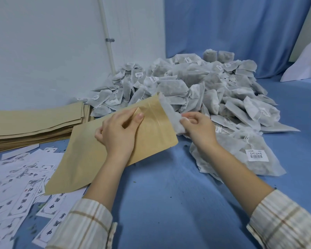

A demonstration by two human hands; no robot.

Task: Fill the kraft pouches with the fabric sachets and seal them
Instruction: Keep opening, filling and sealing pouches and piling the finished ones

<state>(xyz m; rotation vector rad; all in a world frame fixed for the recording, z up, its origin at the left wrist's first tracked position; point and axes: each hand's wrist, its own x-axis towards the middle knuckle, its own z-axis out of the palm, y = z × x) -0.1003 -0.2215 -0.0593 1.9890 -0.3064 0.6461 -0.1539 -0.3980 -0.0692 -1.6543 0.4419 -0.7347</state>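
Left hand (118, 131) clamps the pouch (104, 146) near its mouth, thumb on top by the clear zip strip, fingers curled under the near edge. The pouch lies tilted across the blue cloth (169, 203), mouth up and away from that grip, its closed bottom trailing back toward the wrist and over the labels (20, 194). Right hand (198, 127) pinches a sachet (171, 115) between thumb and fingers, right at the pouch mouth. The sachet's far end sits against the opening, touching the kraft edge; whether it is already partly inside is hard to say, since white fabric and hand cover the lip.

Just beyond the right hand's knuckles rises the big pile (196, 85) of grey-white sachets, many with small printed tags and strings. Under the right wrist and outward from it lies a loose sachet, flat, with a barcode tag (257, 155) facing up. Behind the left hand, past the pouch, sits the stack (34, 123) of empty kraft pouches, flat and fanned a little. The printed labels spread out beside the left forearm, overlapping. Both checked sleeves (86, 225) show at the bottom edge.
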